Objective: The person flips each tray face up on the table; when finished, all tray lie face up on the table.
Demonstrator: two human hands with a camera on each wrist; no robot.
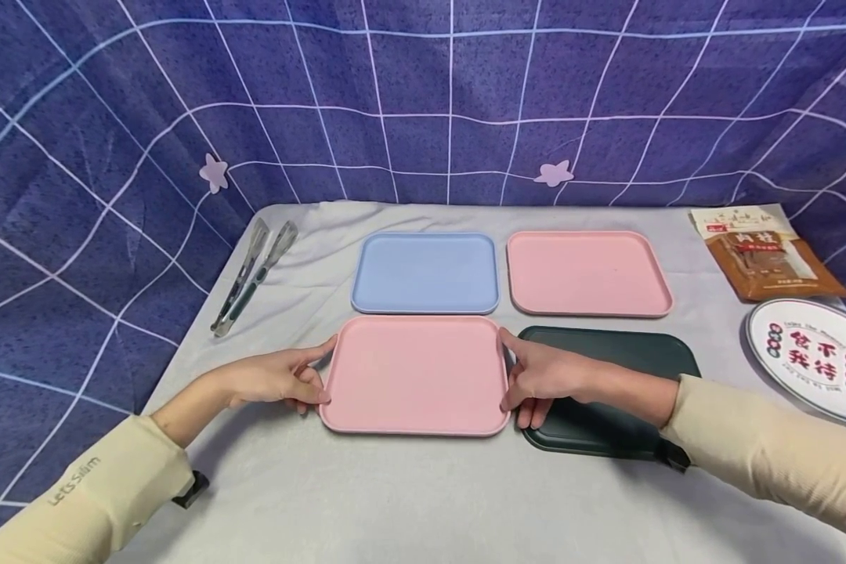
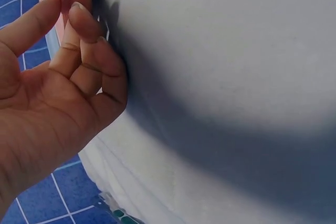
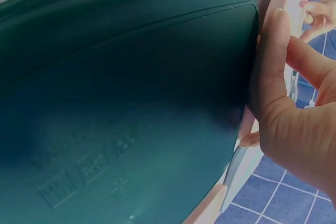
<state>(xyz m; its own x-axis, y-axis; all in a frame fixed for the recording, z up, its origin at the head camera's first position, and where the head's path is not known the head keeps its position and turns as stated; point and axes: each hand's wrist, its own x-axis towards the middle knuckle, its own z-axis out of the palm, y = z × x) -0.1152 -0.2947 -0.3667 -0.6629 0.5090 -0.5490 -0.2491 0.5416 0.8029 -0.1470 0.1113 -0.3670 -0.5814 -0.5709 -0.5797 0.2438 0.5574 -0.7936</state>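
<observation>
A pink rectangular tray [image 1: 416, 376] lies in the front middle of the table, between both hands. My left hand [image 1: 275, 380] pinches its left edge with thumb and fingers; the left wrist view shows the thumb [image 2: 37, 22] against the rim. On the opposite side, my right hand [image 1: 546, 376] grips the right edge, thumb near the front corner. Under the right forearm lies a dark green tray [image 1: 592, 431], partly covered by it. Raised markings show on the green tray [image 3: 105, 166] in the right wrist view.
Behind the held tray sit a blue tray [image 1: 426, 272] and another pink tray [image 1: 588, 272]. Metal tongs [image 1: 254, 274] lie at the back left. A brown food packet [image 1: 761, 258] and a white round plate [image 1: 818, 392] with red characters are at right. A purple curtain [image 1: 423, 86] hangs behind.
</observation>
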